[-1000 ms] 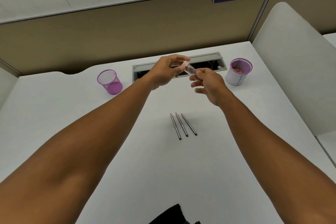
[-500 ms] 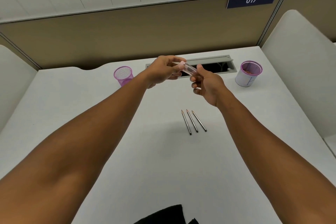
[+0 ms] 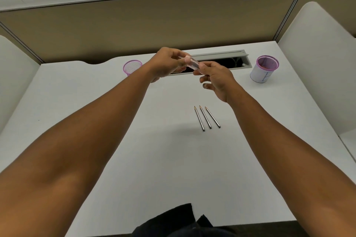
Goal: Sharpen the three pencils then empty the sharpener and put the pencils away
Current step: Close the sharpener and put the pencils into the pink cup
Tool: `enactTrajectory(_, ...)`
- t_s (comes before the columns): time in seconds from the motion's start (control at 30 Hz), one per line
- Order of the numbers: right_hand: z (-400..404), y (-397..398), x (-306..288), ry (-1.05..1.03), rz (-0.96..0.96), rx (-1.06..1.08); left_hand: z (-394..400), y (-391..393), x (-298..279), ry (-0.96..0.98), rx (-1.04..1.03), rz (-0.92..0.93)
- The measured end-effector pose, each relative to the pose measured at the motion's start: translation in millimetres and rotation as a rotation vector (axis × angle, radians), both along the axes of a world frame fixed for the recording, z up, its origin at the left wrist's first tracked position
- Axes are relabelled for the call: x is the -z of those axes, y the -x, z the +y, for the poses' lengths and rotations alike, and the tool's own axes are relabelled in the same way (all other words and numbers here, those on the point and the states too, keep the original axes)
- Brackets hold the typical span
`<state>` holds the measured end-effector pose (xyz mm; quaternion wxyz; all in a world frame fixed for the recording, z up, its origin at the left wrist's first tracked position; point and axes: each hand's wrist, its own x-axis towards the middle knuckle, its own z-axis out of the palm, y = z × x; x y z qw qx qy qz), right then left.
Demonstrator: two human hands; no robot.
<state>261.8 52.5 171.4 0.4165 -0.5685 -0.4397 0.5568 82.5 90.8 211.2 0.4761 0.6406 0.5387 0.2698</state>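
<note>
Both hands hold a small clear sharpener (image 3: 193, 64) with a pink end above the far middle of the white desk (image 3: 154, 150). My left hand (image 3: 167, 62) pinches its pink end; my right hand (image 3: 216, 78) pinches the clear end with thumb and forefinger. Three dark pencils (image 3: 207, 118) lie side by side on the desk below my right hand, their sharpened tips pointing away from me. An empty purple mesh cup (image 3: 132, 67) stands at the far left. At the far right stands a purple-rimmed cup wrapped in white paper (image 3: 264, 69), with brownish bits inside.
A grey cable slot (image 3: 227, 59) runs along the desk's back edge behind my hands. Beige partitions (image 3: 134, 29) close the back, and white side panels (image 3: 316, 63) flank the desk. Dark cloth (image 3: 173, 223) shows at the near edge.
The view has shifted, so everything sits further right in the frame. My hands have stayed together on the sharpener, and the pencils have not moved on the desk.
</note>
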Motion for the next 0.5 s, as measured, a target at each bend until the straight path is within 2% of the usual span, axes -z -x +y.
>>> enactTrajectory(0.13,-2,7,-2,0.050,-0.007,-0.035,-3,7,-1,-0.038,0.029,-0.013)
enactTrajectory(0.3,-3,17,-3,0.095,0.170,-0.083,-5,15,-1,-0.019,0.046,-0.076)
enactTrajectory(0.5,-5,31,-6,0.153,0.214,-0.120,-7,23,0,0.010,0.072,-0.079)
